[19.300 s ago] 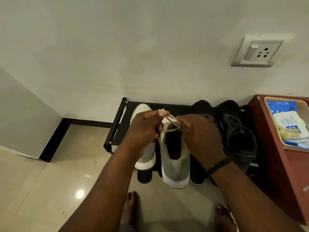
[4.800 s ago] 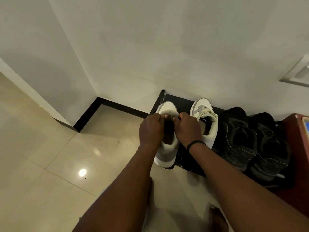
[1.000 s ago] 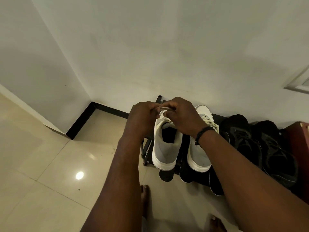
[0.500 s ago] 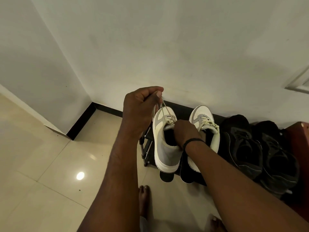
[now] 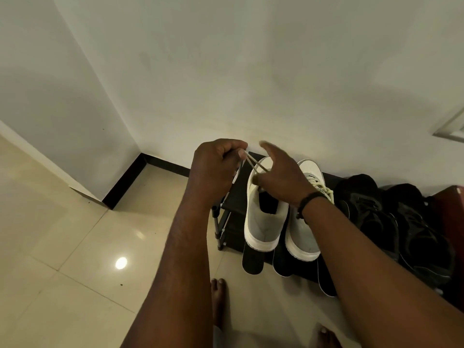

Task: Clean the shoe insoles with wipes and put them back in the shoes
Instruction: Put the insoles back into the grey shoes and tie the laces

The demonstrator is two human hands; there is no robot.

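The left hand (image 5: 213, 169) was curled round the laces (image 5: 254, 164), pinching both strands near their ends and drawing them up and to the left; the pull seemed meant to take up slack so a knot could be formed. The right hand (image 5: 281, 177) lay over the throat of the left shoe (image 5: 263, 217); its fingers were spread and blurred, the forefinger pointing far, and it appeared to hold nothing; the thumb sat close to where the laces left the shoe, though contact could not be confirmed. It was probably there to steady the tongue or to catch a strand.

The left shoe stood on the near edge of the rack (image 5: 236, 194), heel towards the viewer, opening dark; whether an insole lay inside could not be told. The right shoe (image 5: 302, 229) stood just beside it, touching or nearly so, its laces already bunched at the throat. Dark insoles (image 5: 252, 262) jutted from the shelf under the shoes; whose they were was unclear. The black shoes (image 5: 391, 222) sat further right on the rack. No wipes were in view.

Judgement: the pale pair was at the relacing stage; the black pair likely remained.
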